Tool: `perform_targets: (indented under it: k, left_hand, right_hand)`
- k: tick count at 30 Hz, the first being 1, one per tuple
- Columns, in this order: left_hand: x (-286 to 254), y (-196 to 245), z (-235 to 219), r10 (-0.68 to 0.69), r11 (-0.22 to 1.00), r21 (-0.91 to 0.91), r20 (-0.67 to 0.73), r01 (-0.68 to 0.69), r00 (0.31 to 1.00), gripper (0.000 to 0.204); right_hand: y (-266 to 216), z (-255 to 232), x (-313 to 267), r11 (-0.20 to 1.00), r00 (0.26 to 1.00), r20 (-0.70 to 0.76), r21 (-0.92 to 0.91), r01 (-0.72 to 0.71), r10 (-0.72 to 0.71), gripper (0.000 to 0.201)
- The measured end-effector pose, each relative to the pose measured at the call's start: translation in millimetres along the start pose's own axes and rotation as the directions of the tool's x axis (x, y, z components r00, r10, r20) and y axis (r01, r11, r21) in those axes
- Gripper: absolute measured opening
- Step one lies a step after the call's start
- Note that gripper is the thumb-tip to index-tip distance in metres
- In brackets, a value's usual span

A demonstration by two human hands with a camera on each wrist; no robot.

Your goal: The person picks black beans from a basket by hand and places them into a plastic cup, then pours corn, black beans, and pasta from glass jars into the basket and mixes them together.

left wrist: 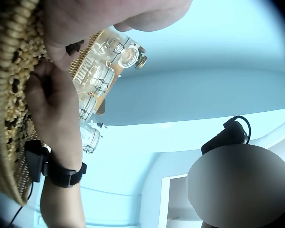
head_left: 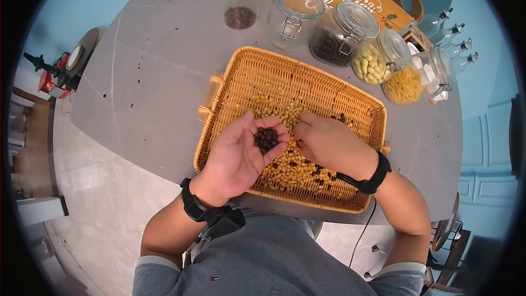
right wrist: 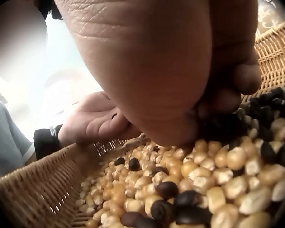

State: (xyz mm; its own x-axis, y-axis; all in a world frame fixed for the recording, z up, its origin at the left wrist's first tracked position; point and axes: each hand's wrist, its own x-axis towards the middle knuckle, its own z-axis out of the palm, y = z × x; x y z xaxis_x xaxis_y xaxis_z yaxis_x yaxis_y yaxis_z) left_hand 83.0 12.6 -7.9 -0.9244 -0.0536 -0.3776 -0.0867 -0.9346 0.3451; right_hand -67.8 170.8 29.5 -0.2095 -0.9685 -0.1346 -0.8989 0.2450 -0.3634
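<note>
Your left hand (head_left: 241,156) is palm up, its fingers curled round a small heap of dark beans (head_left: 267,140). Your right hand (head_left: 334,142) is palm down just beside it, fingers bent toward the corn (head_left: 285,178); whether they pinch a bean cannot be told, as the hand hides its own tips. More beans lie loose among the corn, some just beside the right fingers, others nearer the wrist. Both hands are over the basket (head_left: 246,77), whose wall rises beyond your fingertips. The basket rests on the tabletop (head_left: 159,77); past its far rim, well apart from your fingers, stands a jar (head_left: 331,46) of dark beans.

Findings on handling: the left palm should be level and cupped, since the smooth beans would likely roll out between the fingers if it tips. With the right, a light pinch by thumb and fingertip should suit one bean better than a scoop, which may lift corn too. Low hands over the basket would let any dropped bean land inside.
</note>
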Motion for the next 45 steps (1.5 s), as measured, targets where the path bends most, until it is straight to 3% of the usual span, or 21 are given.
perform_targets:
  k: [2,4,5,7,10,11,12,13,16,28,32,34,35,37,38,40,41,43,45]
  left_hand:
    - [0.0,-0.1,0.1,0.005,1.0,-0.003,-0.008,-0.005,1.0,0.05]
    - [-0.5,-0.2,0.2,0.01,1.0,0.003,0.005,-0.01,1.0,0.05]
    - [-1.0,-0.2,0.8,0.009,1.0,0.005,0.003,-0.009,1.0,0.05]
    - [-1.1,-0.2,4.9,-0.013,1.0,-0.004,0.003,0.013,1.0,0.05]
    - [-0.4,0.4,8.6,-0.022,1.0,0.0,-0.025,0.022,0.999,0.05]
    - [-0.7,0.5,6.7,-0.017,1.0,-0.002,-0.027,0.017,0.999,0.05]
    - [-0.6,0.3,3.7,-0.016,1.0,-0.015,-0.015,0.016,1.0,0.05]
    - [-0.6,0.4,1.8,-0.017,1.0,-0.025,-0.002,0.017,1.0,0.049]
    - [-0.2,-0.1,0.7,-0.02,0.999,-0.031,-0.002,0.02,1.0,0.049]
    - [-0.5,0.2,1.8,0.001,1.0,-0.002,-0.015,-0.001,1.0,0.048]
    - [-0.2,0.6,2.8,-0.006,1.0,0.0,-0.014,0.006,1.0,0.048]
    - [-1.4,1.1,7.5,0.003,1.0,0.002,-0.061,-0.003,0.998,0.045]
    - [-1.6,1.2,7.5,0.004,1.0,0.003,-0.063,-0.003,0.998,0.045]
    - [-1.6,0.9,8.0,0.008,1.0,-0.009,-0.055,-0.008,0.998,0.045]
    - [-1.4,0.6,8.8,0.006,1.0,-0.007,-0.053,-0.006,0.999,0.045]
    - [-1.7,0.7,9.6,0.018,1.0,-0.015,-0.067,-0.019,0.998,0.044]
    - [-1.2,0.8,8.3,0.021,1.0,-0.018,-0.068,-0.022,0.997,0.044]
    - [-0.7,0.7,3.5,0.043,0.998,-0.035,-0.043,-0.045,0.998,0.047]
    - [-0.3,0.4,2.0,0.045,0.998,-0.04,-0.055,-0.048,0.997,0.046]
  right_hand:
    - [5.4,-5.3,-0.2,0.998,1.0,-0.017,0.069,-0.01,0.011,0.017]
    - [7.0,-18.1,1.4,0.949,0.988,-0.145,0.302,0.09,-0.047,0.013]
    - [0.1,-22.2,1.8,0.948,0.988,-0.147,0.305,0.089,-0.046,0.013]
    - [-16.3,-27.4,3.0,0.747,0.989,-0.12,0.664,0.018,0.083,0.014]
    - [-19.3,-25.2,4.2,0.711,0.985,-0.116,0.704,-0.008,0.125,0.009]
    - [-15.2,-22.2,2.6,0.711,0.986,-0.113,0.703,-0.006,0.12,0.009]
    - [-7.1,-16.5,-1.2,0.89,0.994,-0.107,0.456,0.015,0.038,0.009]
    - [-2.1,-11.0,-3.6,0.985,0.996,-0.079,0.167,0.05,-0.037,0.009]
    - [-3.1,0.5,-9.0,1.0,0.998,-0.062,0.002,-0.011,0.011,0.011]
    - [-5.2,0.9,-11.6,0.982,0.988,-0.084,-0.148,0.119,-0.132,0.008]
    - [1.0,1.0,-7.2,0.987,0.98,-0.14,-0.1,0.129,-0.143,0.006]
    - [4.4,-4.3,-3.8,0.976,0.986,-0.15,0.193,0.102,-0.074,0.006]
    - [0.3,-8.8,-2.3,0.975,0.986,-0.15,0.195,0.103,-0.075,0.006]
    - [-13.9,-20.4,1.3,0.836,0.985,-0.155,0.548,0.021,0.077,0.016]
    - [-18.3,-21.9,3.2,0.837,0.984,-0.158,0.547,0.02,0.079,0.016]
    - [-24.2,-23.4,6.9,0.653,0.978,-0.111,0.757,-0.032,0.177,0.008]
    - [-18.8,-20.8,7.1,0.654,0.979,-0.109,0.756,-0.032,0.174,0.008]
    - [-1.5,-6.8,7.3,0.927,0.977,-0.194,0.345,0.151,-0.087,0.008]
    - [-0.7,8.4,6.9,0.944,0.979,-0.179,0.297,0.145,-0.095,0.008]
